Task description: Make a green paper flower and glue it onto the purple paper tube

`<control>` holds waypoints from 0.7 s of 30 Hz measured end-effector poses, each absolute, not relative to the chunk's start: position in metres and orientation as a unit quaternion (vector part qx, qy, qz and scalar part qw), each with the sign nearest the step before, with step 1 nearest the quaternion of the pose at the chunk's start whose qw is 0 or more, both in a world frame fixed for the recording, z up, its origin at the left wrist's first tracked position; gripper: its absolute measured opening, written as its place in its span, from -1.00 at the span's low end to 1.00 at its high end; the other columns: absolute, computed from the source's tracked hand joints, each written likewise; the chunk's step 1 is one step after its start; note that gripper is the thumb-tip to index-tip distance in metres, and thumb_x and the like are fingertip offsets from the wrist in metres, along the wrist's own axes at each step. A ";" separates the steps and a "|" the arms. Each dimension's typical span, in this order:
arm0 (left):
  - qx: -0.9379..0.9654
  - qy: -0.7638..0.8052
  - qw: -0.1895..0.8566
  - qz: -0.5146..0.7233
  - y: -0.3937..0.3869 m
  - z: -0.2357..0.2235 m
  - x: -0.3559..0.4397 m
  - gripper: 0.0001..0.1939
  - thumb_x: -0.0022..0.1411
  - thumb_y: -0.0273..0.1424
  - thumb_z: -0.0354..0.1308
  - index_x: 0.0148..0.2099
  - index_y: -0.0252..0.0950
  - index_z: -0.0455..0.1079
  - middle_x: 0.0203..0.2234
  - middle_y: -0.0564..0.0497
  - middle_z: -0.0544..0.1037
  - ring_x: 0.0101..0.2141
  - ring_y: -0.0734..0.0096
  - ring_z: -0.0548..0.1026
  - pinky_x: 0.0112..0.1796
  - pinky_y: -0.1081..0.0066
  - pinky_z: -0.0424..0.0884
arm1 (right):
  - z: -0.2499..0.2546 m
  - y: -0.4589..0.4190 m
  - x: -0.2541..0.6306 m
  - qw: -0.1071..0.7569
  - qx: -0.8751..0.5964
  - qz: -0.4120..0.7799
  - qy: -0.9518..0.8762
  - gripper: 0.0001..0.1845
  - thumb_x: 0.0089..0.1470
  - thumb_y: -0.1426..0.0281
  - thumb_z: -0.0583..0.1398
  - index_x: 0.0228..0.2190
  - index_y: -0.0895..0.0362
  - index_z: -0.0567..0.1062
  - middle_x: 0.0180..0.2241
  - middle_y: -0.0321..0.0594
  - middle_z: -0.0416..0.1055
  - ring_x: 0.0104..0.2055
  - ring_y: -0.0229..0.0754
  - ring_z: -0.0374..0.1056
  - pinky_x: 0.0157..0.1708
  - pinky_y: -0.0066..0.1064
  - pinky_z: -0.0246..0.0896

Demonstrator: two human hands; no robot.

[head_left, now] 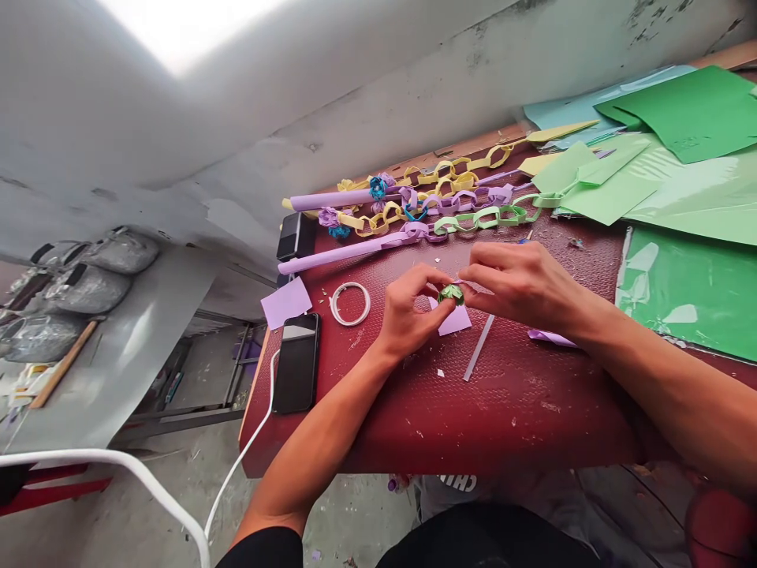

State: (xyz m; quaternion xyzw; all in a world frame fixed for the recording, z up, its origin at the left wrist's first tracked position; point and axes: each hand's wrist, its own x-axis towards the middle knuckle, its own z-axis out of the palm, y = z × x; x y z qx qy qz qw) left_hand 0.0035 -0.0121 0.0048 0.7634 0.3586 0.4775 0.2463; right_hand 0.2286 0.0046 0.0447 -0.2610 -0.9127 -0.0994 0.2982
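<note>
Your left hand (411, 309) pinches a small green paper flower (451, 295) between thumb and fingertips, above the maroon table (408, 430). Your right hand (523, 284) has its fingertips drawn narrow at the flower's edge; they cover the contact, so I cannot tell whether they have closed on it. Beneath, a lilac square (455, 321) is partly hidden by your left hand, near a pale strip (478, 351). Your phone (296, 371) lies left of a white ring (335, 304); paper chains (421, 229) lie beyond.

Blown-out light (189, 28) at top left, glare on green packet (698, 292)
</note>
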 end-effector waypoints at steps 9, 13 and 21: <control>0.776 0.356 0.223 0.470 -0.012 0.007 0.002 -0.77 0.30 -0.55 0.30 -0.02 -0.23 0.59 -0.26 0.04 0.57 -0.27 0.53 0.52 -0.25 0.51 0.60 | 0.049 -0.005 0.224 0.221 -0.287 -0.122 -0.924 -0.70 0.41 0.53 0.05 -0.34 0.18 0.50 -0.42 -0.24 0.34 -0.43 -0.29 0.09 -0.45 -0.31 -0.20; 0.784 0.351 0.209 0.469 -0.012 0.007 0.001 -0.81 0.31 -0.51 0.31 -0.03 -0.23 0.58 -0.25 0.04 0.59 -0.25 0.51 0.55 -0.23 0.49 0.62 | 0.048 0.000 0.225 0.242 -0.297 -0.089 -0.920 -0.68 0.39 0.49 0.07 -0.41 0.18 0.49 -0.42 -0.25 0.33 -0.47 -0.32 0.03 -0.46 -0.32 -0.19; 0.775 0.373 0.200 0.470 -0.013 0.006 0.003 -0.85 0.32 -0.48 0.31 -0.06 -0.24 0.58 -0.28 0.04 0.58 -0.29 0.52 0.53 -0.29 0.53 0.61 | 0.042 0.000 0.226 0.222 -0.272 -0.111 -0.930 -0.73 0.31 0.54 0.10 -0.42 0.17 0.49 -0.45 -0.27 0.32 -0.49 -0.33 -0.03 -0.48 -0.31 -0.22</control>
